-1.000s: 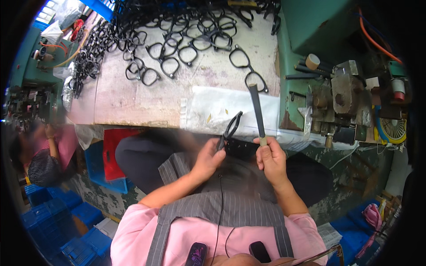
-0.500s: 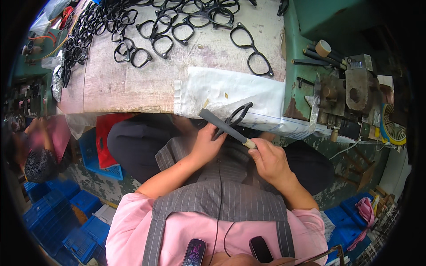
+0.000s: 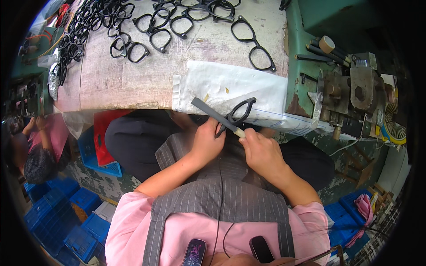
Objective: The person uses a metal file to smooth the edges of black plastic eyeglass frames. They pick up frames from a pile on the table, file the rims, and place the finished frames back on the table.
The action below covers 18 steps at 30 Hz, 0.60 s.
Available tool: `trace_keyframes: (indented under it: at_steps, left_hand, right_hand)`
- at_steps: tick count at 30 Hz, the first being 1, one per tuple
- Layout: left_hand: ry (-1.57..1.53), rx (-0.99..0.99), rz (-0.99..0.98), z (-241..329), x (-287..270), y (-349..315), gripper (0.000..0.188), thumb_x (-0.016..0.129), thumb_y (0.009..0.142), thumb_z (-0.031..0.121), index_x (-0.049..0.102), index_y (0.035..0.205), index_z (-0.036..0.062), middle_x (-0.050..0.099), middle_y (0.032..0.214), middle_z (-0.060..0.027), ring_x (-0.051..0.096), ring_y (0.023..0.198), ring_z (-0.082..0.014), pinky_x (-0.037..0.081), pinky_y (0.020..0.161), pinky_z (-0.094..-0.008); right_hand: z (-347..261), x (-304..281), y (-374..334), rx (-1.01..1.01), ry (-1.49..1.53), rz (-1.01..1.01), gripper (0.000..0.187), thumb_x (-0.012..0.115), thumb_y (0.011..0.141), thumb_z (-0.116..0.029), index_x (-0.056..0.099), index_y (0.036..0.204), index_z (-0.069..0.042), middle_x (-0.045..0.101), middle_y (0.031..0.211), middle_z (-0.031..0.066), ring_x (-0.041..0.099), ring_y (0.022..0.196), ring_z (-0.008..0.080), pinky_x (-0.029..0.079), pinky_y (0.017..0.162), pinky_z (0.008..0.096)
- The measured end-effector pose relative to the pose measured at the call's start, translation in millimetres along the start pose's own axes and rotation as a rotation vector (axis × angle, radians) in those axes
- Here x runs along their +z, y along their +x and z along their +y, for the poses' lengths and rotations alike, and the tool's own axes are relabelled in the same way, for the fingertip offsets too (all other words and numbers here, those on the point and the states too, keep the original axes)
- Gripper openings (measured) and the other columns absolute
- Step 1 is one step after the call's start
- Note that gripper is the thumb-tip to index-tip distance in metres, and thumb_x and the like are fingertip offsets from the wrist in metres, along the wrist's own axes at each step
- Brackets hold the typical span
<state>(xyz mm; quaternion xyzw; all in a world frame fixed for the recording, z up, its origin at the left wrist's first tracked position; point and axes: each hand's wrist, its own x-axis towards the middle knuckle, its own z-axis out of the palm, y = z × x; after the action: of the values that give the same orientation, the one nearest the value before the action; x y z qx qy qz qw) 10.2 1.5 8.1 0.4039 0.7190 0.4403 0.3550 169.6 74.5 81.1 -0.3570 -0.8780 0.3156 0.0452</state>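
Note:
My left hand is closed around one end of a black eyeglass frame, just off the front edge of the table. The frame's free rim tilts up and to the right. In my right hand is the pale handle of a flat grey file. Its blade slants up and left across the eyeglass frame, close over my left fingers. Where exactly the file meets the frame is hard to make out. Part of the frame is hidden by the file and my left fingers.
A white cloth-like sheet covers the table's front edge. Another eyeglass frame lies beyond it, with a large pile of frames at the far left. Right stands a metal vise-like fixture beside several handled files. A person sits at left.
My right hand and the file have moved left and slightly up, so the file reaches farther past my left hand. The eyeglass frame has shifted a little; my left hand stays nearly in place.

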Motion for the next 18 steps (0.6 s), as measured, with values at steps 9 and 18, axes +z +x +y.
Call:
trace_keyframes:
  at_steps: [9,18]
  left_hand:
    - [-0.004,0.025,0.026,1,2,2,0.012,0.063,0.076,0.003,0.054,0.083,-0.0021,0.056,0.067,-0.0218,0.059,0.067,-0.0422,0.046,0.059,-0.042]
    - [0.116,0.006,-0.031,1,-1,0,0.013,0.062,0.078,0.005,0.052,0.083,-0.0017,0.056,0.068,-0.022,0.059,0.069,-0.0425,0.045,0.059,-0.0439]
  right_hand:
    - [-2,10,8,-0.02,-0.007,0.051,0.019,0.057,0.091,-0.019,0.047,0.085,-0.004,0.058,0.062,0.0165,0.06,0.052,0.0381,0.048,0.047,0.0467]
    - [-6,4,3,0.059,-0.006,-0.059,0.019,0.057,0.091,-0.019,0.046,0.087,-0.004,0.061,0.066,0.0179,0.06,0.054,0.0395,0.049,0.048,0.0487]
